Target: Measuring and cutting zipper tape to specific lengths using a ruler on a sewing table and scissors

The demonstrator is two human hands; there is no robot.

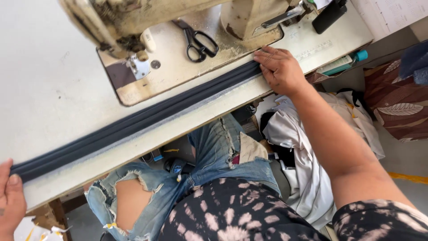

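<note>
A long folded strip of dark blue-grey fabric (pixel 133 118) lies stretched along the front edge of the sewing table (pixel 49 85). My right hand (pixel 280 69) presses flat on the strip's right end, fingers spread on the table. My left hand (pixel 11 196) holds the strip's left end at the table's corner, thumb on top. An old cream sewing machine (pixel 133 20) stands behind the strip, its presser foot (pixel 138 58) over a metal plate.
Black-handled scissors (pixel 199 42) lie on the machine bed. A black object (pixel 329 15) and a teal-capped marker (pixel 352 58) sit at the table's right end. A heap of white cloth (pixel 307 147) lies on the floor, beside a patterned cushion (pixel 397 102). My knees in torn jeans (pixel 178 178) are under the table.
</note>
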